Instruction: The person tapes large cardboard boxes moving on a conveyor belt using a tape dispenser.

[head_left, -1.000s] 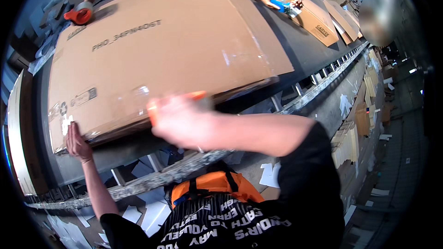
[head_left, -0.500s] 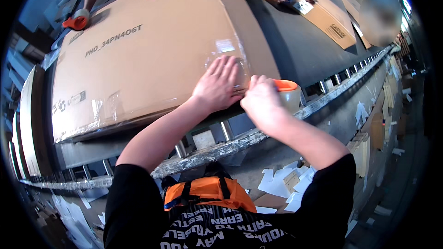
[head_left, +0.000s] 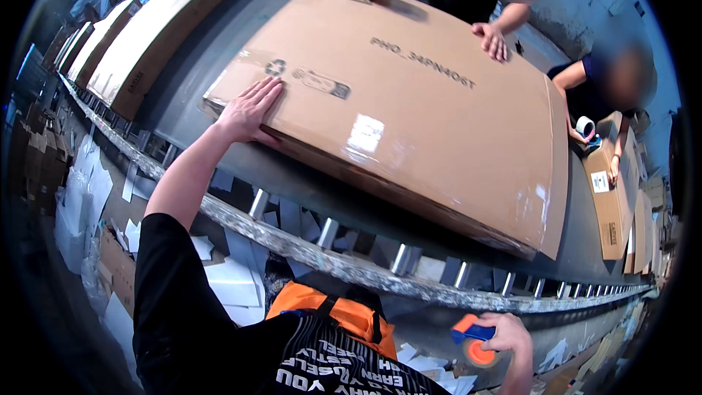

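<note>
The left hand (head_left: 252,108) was laid flat, fingers spread, on the near corner of the large cardboard box (head_left: 409,110) on the conveyor (head_left: 344,267), seemingly to steady it. A tape dispenser (head_left: 474,340) was gripped in the right hand (head_left: 508,340), held low and well clear of it.

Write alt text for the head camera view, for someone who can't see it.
The left hand lies flat on a large flat cardboard box on a conveyor, while the right hand holds an orange tape dispenser low by the rail. Across the box, a co-worker's hand rests on it.
</note>
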{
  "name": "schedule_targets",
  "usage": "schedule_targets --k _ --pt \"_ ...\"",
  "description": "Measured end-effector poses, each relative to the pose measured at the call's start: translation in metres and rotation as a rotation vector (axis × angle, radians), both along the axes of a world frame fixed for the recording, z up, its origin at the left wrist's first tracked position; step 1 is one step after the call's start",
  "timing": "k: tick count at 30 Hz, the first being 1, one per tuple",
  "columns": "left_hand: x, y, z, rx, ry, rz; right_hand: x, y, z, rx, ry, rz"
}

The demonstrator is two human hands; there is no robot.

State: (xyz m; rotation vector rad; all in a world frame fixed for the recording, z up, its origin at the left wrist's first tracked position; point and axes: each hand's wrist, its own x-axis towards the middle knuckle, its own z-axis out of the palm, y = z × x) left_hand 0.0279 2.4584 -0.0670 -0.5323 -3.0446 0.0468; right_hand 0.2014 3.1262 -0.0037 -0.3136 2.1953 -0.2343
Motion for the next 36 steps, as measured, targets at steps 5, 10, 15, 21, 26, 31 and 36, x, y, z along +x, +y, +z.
schedule_targets --k 5,10,15,21,26,31,36 --pt "-0.011 -0.045 -0.003 -0.075 -0.098 -0.112 -0.081 -0.198 0.003 -0.901 0.681 -0.073" --pt "-0.048 -0.072 0.006 0.417 -0.385 -0.322 -0.174 -0.394 -0.028 -1.625 0.418 -0.872" --pt "-0.189 -0.111 0.004 0.658 -0.151 -0.005 -0.188 -0.500 -0.067 -1.425 0.600 -0.843" --pt "-0.368 -0.116 0.004 0.468 -0.063 0.162 -0.166 -0.504 -0.084 -1.336 0.748 -0.898" --pt "-0.475 -0.098 -0.024 0.357 -0.107 0.284 -0.164 -0.508 -0.077 -1.291 0.713 -1.032" --pt "-0.507 -0.047 -0.038 0.172 -0.086 0.115 -0.165 -0.500 -0.068 -1.225 0.596 -0.934" --pt "-0.533 -0.085 -0.046 0.023 0.013 0.067 -0.172 -0.499 -0.074 -1.352 0.613 -0.831"
